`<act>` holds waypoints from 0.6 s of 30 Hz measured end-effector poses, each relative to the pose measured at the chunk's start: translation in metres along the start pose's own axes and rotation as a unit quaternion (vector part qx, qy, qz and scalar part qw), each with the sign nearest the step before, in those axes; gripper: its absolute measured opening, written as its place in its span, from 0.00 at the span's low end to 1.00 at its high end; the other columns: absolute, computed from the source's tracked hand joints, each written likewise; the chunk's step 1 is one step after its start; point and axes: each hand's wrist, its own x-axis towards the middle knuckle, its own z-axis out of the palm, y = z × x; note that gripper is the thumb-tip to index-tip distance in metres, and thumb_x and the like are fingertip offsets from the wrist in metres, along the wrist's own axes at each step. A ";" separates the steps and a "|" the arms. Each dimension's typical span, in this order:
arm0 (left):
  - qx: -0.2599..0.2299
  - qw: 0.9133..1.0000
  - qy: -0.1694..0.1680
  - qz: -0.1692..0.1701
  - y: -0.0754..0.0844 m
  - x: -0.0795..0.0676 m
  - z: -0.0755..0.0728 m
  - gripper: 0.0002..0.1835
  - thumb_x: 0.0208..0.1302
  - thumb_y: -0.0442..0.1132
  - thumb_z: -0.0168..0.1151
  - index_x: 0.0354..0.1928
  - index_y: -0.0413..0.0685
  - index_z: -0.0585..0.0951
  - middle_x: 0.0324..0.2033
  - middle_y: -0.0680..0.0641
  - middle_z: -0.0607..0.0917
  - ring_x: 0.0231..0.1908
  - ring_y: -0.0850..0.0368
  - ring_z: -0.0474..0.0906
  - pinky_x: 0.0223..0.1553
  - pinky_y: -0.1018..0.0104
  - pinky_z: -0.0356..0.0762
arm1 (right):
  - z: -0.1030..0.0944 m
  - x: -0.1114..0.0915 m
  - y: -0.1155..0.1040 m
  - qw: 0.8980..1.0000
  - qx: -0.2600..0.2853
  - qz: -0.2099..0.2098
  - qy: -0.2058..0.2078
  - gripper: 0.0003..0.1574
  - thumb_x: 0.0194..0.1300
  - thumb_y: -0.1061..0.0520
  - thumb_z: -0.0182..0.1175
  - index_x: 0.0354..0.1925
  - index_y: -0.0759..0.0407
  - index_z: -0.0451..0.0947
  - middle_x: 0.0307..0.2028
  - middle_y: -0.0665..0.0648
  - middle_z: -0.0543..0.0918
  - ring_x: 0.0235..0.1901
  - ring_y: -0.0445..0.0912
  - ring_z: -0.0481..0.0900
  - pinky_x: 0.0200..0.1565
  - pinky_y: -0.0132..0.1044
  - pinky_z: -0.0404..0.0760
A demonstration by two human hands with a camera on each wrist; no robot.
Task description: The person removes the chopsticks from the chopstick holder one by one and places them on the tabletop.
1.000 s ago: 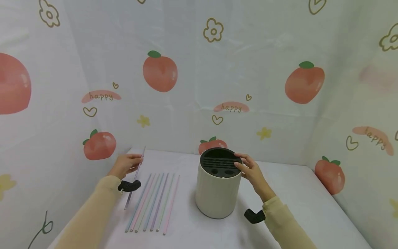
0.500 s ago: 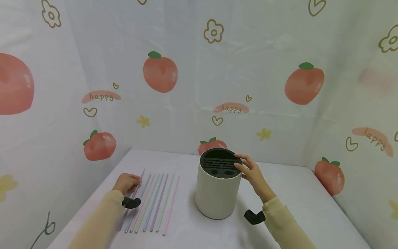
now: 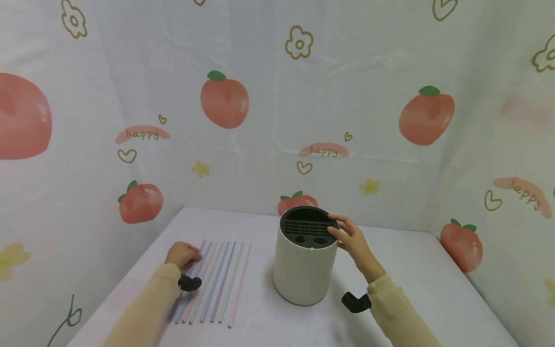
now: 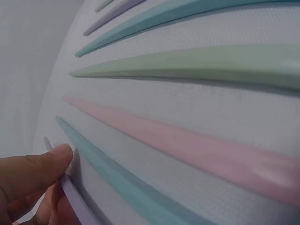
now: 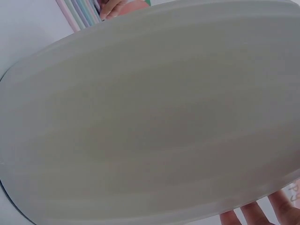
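Note:
My left hand (image 3: 184, 254) pinches a purple chopstick (image 4: 75, 201) between thumb and fingers, low at the left end of a row on the white table. Beside it lie several pastel chopsticks, among them a blue one (image 4: 112, 176), a pink one (image 4: 178, 145) and a green one (image 4: 197, 63), side by side and apart. At the middle right a white ribbed utensil holder (image 3: 303, 274) stands upright, with a black slotted and holed top (image 3: 309, 226). My right hand (image 3: 353, 241) holds its rim on the right side, fingers curved against the edge. The holder hides much of that hand in the right wrist view.
Behind and beside the white table (image 3: 403, 274) hangs a light cloth (image 3: 260, 178) printed with peaches, hearts and flowers. A gap of bare tabletop lies between the chopstick row and the holder.
My left hand has lowered the purple chopstick from above the table to the row's left end, then shifted slightly right with it. The right hand and the holder have stayed put.

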 end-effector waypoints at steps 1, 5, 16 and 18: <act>0.003 1.000 0.000 0.001 0.000 0.000 0.000 0.12 0.49 0.27 0.70 0.36 0.27 0.82 0.20 0.50 0.82 0.20 0.61 0.74 0.23 0.70 0.76 | 0.000 0.000 0.000 1.000 -0.001 0.000 0.000 0.29 0.71 0.54 0.56 0.66 0.60 0.64 0.62 0.67 0.70 0.47 0.36 0.78 0.61 0.57 0.72; 0.017 1.000 0.003 0.002 0.001 -0.002 0.000 0.10 0.48 0.28 0.70 0.34 0.29 0.82 0.22 0.49 0.81 0.22 0.60 0.74 0.23 0.70 0.76 | 0.000 -0.001 -0.001 1.000 -0.003 0.002 0.000 0.29 0.71 0.53 0.56 0.66 0.59 0.64 0.63 0.67 0.69 0.50 0.40 0.77 0.61 0.58 0.71; 0.020 1.000 -0.004 -0.003 0.005 -0.004 -0.002 0.10 0.49 0.28 0.70 0.34 0.30 0.82 0.22 0.47 0.81 0.22 0.59 0.74 0.24 0.69 0.77 | 0.000 0.000 -0.001 1.000 -0.010 0.001 -0.004 0.29 0.71 0.53 0.56 0.66 0.59 0.64 0.63 0.67 0.69 0.51 0.41 0.77 0.61 0.57 0.71; 0.015 1.000 -0.008 -0.007 0.006 -0.003 -0.002 0.10 0.50 0.28 0.69 0.35 0.29 0.81 0.23 0.46 0.81 0.23 0.58 0.75 0.24 0.69 0.77 | 0.000 0.000 -0.001 1.000 -0.012 0.002 -0.003 0.29 0.71 0.52 0.55 0.66 0.58 0.64 0.64 0.66 0.69 0.54 0.45 0.76 0.62 0.58 0.71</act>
